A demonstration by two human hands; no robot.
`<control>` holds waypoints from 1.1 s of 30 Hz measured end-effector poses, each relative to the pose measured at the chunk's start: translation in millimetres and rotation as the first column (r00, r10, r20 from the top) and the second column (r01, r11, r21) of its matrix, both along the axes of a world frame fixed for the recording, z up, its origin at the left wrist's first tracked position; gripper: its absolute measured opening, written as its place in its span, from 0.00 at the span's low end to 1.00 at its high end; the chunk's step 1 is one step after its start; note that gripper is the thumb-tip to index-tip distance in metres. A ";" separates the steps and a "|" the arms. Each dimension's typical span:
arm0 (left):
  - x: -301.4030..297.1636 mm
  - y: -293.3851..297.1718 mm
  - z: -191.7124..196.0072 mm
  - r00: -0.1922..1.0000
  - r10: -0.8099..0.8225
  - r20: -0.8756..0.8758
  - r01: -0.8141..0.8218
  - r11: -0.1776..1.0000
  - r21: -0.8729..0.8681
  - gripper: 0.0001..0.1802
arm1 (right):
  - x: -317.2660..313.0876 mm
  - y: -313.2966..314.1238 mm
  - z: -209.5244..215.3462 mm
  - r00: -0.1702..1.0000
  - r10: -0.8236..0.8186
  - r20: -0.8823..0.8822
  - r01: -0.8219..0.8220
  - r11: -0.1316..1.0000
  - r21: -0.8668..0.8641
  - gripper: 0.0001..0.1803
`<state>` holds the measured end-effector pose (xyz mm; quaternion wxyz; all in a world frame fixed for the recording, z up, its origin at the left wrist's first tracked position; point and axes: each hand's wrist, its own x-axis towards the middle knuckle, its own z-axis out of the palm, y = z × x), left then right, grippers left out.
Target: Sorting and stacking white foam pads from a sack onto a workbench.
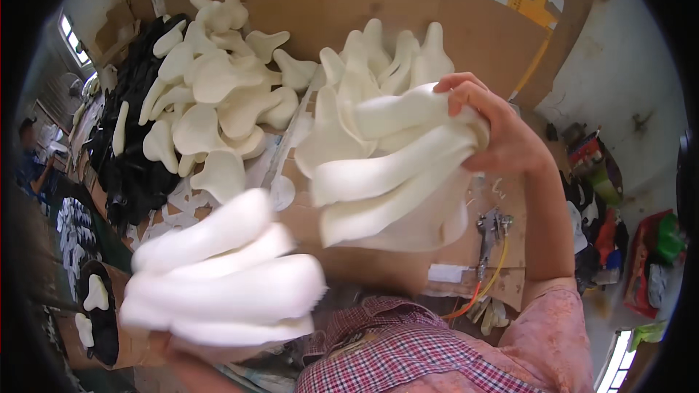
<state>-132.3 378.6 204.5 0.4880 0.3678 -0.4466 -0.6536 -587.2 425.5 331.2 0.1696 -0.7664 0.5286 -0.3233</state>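
Note:
My right hand (pixel 502 127) is closed round the narrow ends of several nested foam bicycle saddle pads (pixel 386 175), cream white and smooth. Their wide ends point left over the bench. At lower left, a second stack of foam saddle pads (pixel 226 284) is blurred by motion. My left hand (pixel 166 349) supports that stack from below and behind; its fingers are mostly hidden. Beyond the right-hand stack, more saddle pads (pixel 371 51) stand close together with narrow ends up.
A large loose heap of saddle pads (pixel 211 80) lies at the back left beside black covers (pixel 138 138). Cardboard (pixel 378 14) lines the back wall. An air gun (pixel 486 236) with a coloured hose lies at right. A person (pixel 35 156) sits far left.

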 end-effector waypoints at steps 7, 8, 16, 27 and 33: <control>-166.1 -70.1 -17.8 0.891 -0.336 0.305 0.369 0.928 -0.057 0.46 | -161.5 -73.7 -118.3 0.969 -0.195 -0.152 0.197 0.980 0.002 0.39; -179.4 -81.2 -56.5 0.782 -0.109 0.613 0.308 0.923 -0.229 0.41 | -168.2 -79.9 -142.2 0.973 -0.181 -0.140 0.183 0.983 0.001 0.39; -219.4 -58.8 -126.5 0.654 -0.018 0.757 0.106 0.992 -0.068 0.33 | -162.2 -28.5 -236.5 0.674 -0.604 0.425 0.711 0.686 -0.152 0.41; -207.9 -8.3 -113.1 0.531 0.242 0.812 0.111 0.931 -0.349 0.26 | -172.2 57.0 -54.7 0.434 -0.628 0.646 0.889 0.413 -0.197 0.15; -205.7 3.2 -104.3 0.473 0.118 0.873 0.204 0.949 -0.239 0.18 | -78.7 53.4 -142.9 0.618 -0.595 0.513 0.348 0.793 0.500 0.19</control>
